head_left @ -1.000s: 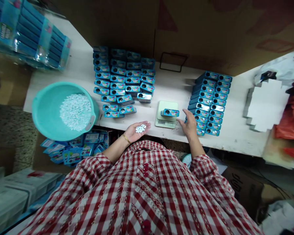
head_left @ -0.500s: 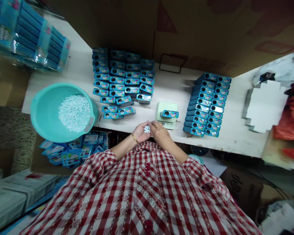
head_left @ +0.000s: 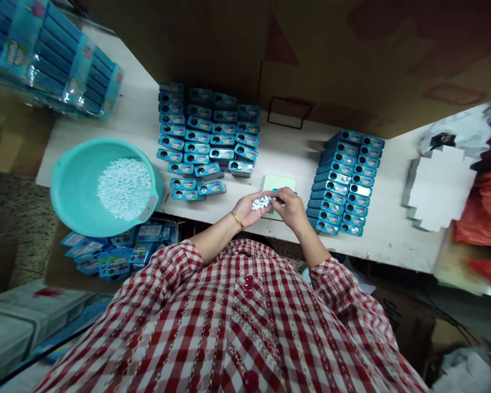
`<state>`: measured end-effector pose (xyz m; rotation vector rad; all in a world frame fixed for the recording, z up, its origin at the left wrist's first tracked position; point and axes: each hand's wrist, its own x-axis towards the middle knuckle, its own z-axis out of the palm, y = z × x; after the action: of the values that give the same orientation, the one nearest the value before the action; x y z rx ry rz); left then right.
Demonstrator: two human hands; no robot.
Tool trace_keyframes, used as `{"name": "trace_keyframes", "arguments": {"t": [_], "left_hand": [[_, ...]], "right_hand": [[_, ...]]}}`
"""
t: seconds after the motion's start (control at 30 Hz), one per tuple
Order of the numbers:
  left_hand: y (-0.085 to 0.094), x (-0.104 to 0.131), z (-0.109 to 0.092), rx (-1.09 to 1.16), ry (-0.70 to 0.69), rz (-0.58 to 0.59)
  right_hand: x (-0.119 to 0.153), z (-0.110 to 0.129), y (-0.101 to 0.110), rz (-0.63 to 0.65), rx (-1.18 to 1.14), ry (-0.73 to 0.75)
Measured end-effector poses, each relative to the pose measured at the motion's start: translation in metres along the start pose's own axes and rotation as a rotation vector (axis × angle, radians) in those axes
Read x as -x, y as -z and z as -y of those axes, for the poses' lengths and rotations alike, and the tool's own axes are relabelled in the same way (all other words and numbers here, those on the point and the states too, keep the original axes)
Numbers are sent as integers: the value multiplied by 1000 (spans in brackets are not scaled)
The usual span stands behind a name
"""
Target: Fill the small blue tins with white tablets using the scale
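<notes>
1. A person's left hand (head_left: pixel 247 212) lies palm up, its fingers extended and lightly cupped beneath a small heap of glossy white pellets (head_left: pixel 261 203).
2. The fingertips of the right hand (head_left: pixel 288 208) bend in to the heap's right edge, thumb and forefinger close together; whether they pinch a pellet cannot be told.
3. A gold-coloured metal bangle (head_left: pixel 237 220) circles the wrist behind the left fingers, below the sleeve of a red-and-white checked shirt (head_left: pixel 245 322).
4. Just beyond the fingers sits a flat, pale green square scale (head_left: pixel 278 181), partly covered by the hands. A bright blue printed box (head_left: pixel 275 190) shows on it, mostly hidden behind the right fingers.
5. Left of the fingers and farther back, upright blue printed boxes (head_left: pixel 198 136) with dark round openings stand in loose rows on a white tabletop (head_left: pixel 401 229).
6. To the fingers' right, near the right hand, more such boxes form two tight columns (head_left: pixel 339 180).
7. Well to the fingers' left, a round turquoise plastic basin (head_left: pixel 59 185) holds a large mound of white pellets (head_left: pixel 125 188).
8. Farthest ahead of the fingers, a big brown cardboard carton (head_left: pixel 237 49) rises behind the rows.
</notes>
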<state>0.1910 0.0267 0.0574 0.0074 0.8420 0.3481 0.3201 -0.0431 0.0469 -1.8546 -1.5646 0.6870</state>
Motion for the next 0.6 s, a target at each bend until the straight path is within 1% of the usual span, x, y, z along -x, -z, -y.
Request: {"name": "trace_keyframes", "arguments": {"t": [0.1, 0.17, 0.27, 0.4, 0.5, 0.6], "left_hand": [[-5, -4, -3, -33, -22, -54], [-5, -6, -5, -66, -33, -72], [-5, -6, -7, -101, -59, -86], [-6, -5, -7, -90, -65, -74], [-9, -6, -5, -49, -67, -60], [-10, -8, -5, -27, -49, -39]], "right_hand": [[-3, -10, 7, -47, -18, -24], [-4, -14, 10, -75, 29, -30], [-1, -15, 11, -74, 113, -28], [5, -5, 10, -64, 128, 10], [6, 6, 5, -38, 134, 95], [3, 9, -2, -53, 178, 112]]}}
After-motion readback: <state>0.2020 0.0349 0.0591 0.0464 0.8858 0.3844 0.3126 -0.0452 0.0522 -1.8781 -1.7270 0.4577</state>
